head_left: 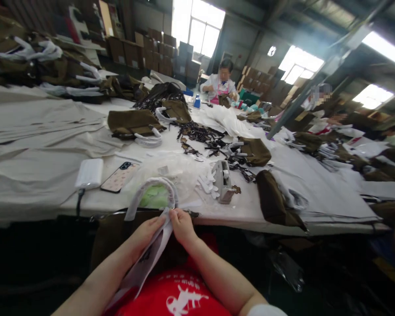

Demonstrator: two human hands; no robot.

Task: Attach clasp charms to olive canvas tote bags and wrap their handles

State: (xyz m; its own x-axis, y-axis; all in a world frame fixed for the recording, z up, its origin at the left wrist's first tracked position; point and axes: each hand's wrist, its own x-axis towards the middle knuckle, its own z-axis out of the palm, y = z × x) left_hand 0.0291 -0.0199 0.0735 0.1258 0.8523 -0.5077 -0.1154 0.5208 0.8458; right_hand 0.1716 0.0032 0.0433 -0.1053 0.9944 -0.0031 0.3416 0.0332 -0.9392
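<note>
My left hand [153,227] is closed on a white sheet [151,259] that hangs down in front of my red shirt. Right beside it, my right hand [181,223] pinches the upper end of the same sheet near a bag's handle. That handle [156,181], wrapped in white, arches over the table edge just beyond my fingers. Below it, a dark brown bag [107,239] hangs at the edge, partly covered by my left forearm. Light green material [155,196] shows inside the handle's arch.
The white table [237,215] holds a tape dispenser [224,182], a phone [119,177], a white power bank [89,173] with a cable, dark straps [197,131] and several brown bags [255,151]. A person [221,85] works across the table; others are at the right.
</note>
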